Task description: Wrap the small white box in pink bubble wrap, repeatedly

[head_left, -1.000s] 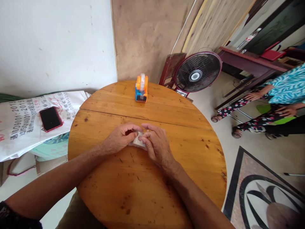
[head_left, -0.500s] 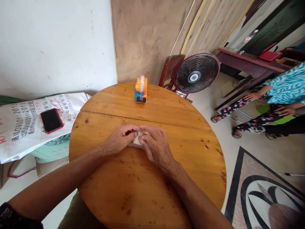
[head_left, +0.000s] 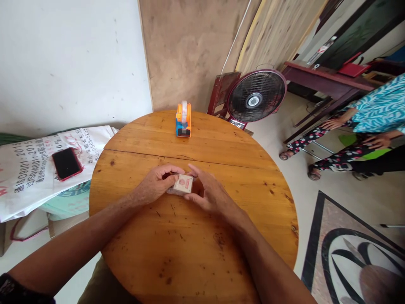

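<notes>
A small pale box [head_left: 184, 184] with red print on its top lies near the middle of the round wooden table [head_left: 190, 236]. Clear, shiny plastic shows along its left and front edges. My left hand [head_left: 155, 184] grips the box from the left, thumb on the top and fingers curled behind. On the other side, my right hand [head_left: 212, 192] has its thumb and fingers spread apart around the right end; the thumb tip is at the near right corner, and I cannot tell if it touches. Farther back stands an orange and blue tape dispenser [head_left: 183, 120] with a tape roll.
On a white printed sack [head_left: 28, 169] at the left lies a red-edged phone [head_left: 67, 163]. A fan [head_left: 255, 99] stands behind the table at the right. Another person in patterned clothes [head_left: 379, 105] sits far right, near a dark red desk [head_left: 329, 78].
My right hand has loosened and drawn back to the right, its fingers now apart. The printed top of the box has come into view. My left hand keeps its grip.
</notes>
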{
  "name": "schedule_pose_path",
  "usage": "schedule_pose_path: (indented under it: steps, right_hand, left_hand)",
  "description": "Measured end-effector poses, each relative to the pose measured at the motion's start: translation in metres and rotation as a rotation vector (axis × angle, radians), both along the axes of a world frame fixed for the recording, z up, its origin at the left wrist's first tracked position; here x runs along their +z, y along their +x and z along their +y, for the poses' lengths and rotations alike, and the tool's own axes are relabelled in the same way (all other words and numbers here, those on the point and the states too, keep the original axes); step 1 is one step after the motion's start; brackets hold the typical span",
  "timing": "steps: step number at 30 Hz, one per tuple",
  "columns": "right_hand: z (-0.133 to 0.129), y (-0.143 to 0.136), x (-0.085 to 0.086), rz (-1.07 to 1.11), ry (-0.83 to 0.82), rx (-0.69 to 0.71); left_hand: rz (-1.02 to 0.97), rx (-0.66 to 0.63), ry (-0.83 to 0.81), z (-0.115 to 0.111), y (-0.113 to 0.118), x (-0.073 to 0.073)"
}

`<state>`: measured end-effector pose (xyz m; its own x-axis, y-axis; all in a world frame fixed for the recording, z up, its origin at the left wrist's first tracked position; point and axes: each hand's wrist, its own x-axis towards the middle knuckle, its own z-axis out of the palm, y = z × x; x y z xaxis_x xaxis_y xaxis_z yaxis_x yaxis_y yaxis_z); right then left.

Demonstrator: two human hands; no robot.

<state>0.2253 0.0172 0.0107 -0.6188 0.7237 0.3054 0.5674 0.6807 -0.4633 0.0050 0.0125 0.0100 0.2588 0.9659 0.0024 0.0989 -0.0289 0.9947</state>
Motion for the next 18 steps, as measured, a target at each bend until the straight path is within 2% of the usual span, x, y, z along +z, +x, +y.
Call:
schedule_pose_path:
  steps: [5,9,11,13,15,18]
  right_hand:
    - [0.0,-0.006,-0.003,-0.029,0.122,-0.009]
    - [-0.011,-0.006,0.016,-0.017,0.131,-0.006]
    - [-0.022,-0.007,0.032,0.155,0.163,-0.066]
    - [-0.032,-0.007,0.045,0.447,0.236,-0.17]
    - [-0.033,-0.006,0.051,0.59,0.281,-0.255]
    - [-0.021,-0.004,0.042,0.407,0.163,-0.207]
  left_hand:
    - [0.007,0.003,0.034,0.001,0.0,-0.001]
    - [-0.022,-0.004,0.022,0.0,0.001,-0.002]
    - [-0.04,-0.008,0.002,0.0,0.001,-0.002]
    - [-0.051,-0.01,-0.022,0.0,0.001,0.0]
    - [-0.045,-0.001,-0.041,0.0,0.0,0.001]
    - [-0.032,0.013,-0.039,0.0,0.001,0.0]
